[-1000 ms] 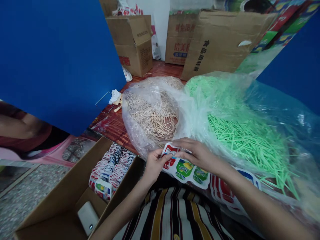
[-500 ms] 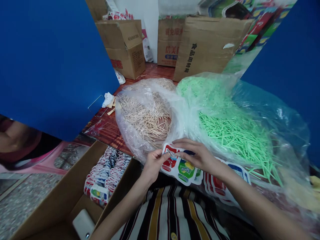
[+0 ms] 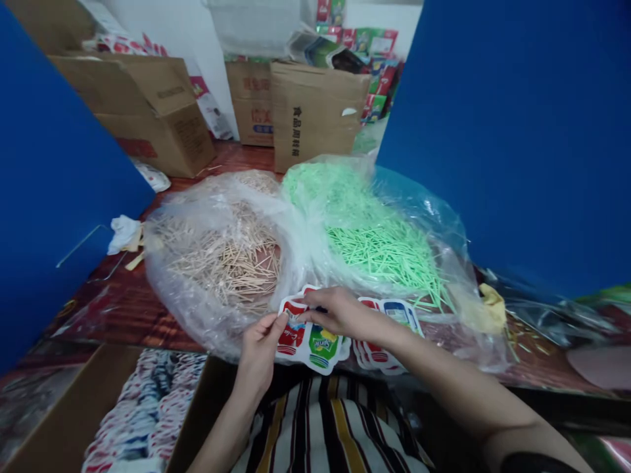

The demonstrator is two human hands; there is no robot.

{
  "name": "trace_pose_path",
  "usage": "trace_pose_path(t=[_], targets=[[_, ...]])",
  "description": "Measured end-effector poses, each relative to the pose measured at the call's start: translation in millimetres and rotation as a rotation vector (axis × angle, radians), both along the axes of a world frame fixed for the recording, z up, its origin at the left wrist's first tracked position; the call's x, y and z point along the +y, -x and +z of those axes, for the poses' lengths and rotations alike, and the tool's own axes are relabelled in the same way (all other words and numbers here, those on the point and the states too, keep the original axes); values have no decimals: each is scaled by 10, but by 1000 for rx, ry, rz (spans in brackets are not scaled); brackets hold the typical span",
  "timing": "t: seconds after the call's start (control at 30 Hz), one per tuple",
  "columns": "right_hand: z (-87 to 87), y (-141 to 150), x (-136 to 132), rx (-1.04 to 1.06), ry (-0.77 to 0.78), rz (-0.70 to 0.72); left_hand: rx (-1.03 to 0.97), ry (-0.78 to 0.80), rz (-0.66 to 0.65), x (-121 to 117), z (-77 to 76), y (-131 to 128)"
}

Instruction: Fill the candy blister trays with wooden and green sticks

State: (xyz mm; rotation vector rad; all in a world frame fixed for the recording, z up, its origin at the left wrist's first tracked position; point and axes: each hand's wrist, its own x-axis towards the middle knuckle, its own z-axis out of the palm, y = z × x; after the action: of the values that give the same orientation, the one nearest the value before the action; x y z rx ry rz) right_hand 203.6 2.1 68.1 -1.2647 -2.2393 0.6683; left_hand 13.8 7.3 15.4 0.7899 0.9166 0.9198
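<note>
Thumb and fingers of my left hand (image 3: 260, 351) are closed on the left edge of a die-cut card (image 3: 323, 347) printed with red cola and green Sprite cans. My right hand (image 3: 340, 315) reaches over the same card, its fingertips bent together at the red can; anything tiny between them is hidden. More printed cards (image 3: 377, 355) lie fanned under and beside my right forearm. Behind the hands, one clear plastic bag holds pale beige sticks (image 3: 246, 266); another has bright green sticks (image 3: 389, 253).
At lower left, a cardboard box (image 3: 64, 410) contains rows of stacked cards (image 3: 142, 401). Cardboard cartons (image 3: 315, 118) stand at the back of the reddish table (image 3: 123, 309). Blue panels (image 3: 517, 131) flank both sides. A yellow cloth-like scrap (image 3: 491, 309) lies at right.
The view has swung right, shifting the scene leftward. My left hand still grips the card's edge. My right hand's fingers, stretched out earlier, are now more bent over the card.
</note>
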Motion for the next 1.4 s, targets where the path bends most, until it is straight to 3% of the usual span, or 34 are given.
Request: trace_pose_path(t=[0.13, 0.2, 0.37, 0.57, 0.73, 0.9, 1.03, 1.27, 1.4], targets=[[84, -74, -74, 129, 126, -75, 100, 23, -239, 19, 64, -46], [103, -97, -118, 192, 173, -126, 166, 25, -288, 32, 82, -71], [42, -171, -168, 378, 247, -239, 220, -77, -223, 60, 47, -164], [-21, -319, -195, 292, 195, -321, 199, -140, -139, 52, -10, -276], [-62, -367, -242, 264, 151, -318, 126, -21, -288, 48, 7, -294], [-77, -379, -259, 279, 112, -321, 225, -115, -136, 80, -47, -302], [-86, -421, -244, 278, 96, -357, 165, -28, -206, 112, -70, -326], [-163, -413, -255, 365, 163, -370, 115, -115, -410, 113, 63, -300], [-155, -370, -278, 295, 112, -403, 4, -8, -352, 61, 51, -408]])
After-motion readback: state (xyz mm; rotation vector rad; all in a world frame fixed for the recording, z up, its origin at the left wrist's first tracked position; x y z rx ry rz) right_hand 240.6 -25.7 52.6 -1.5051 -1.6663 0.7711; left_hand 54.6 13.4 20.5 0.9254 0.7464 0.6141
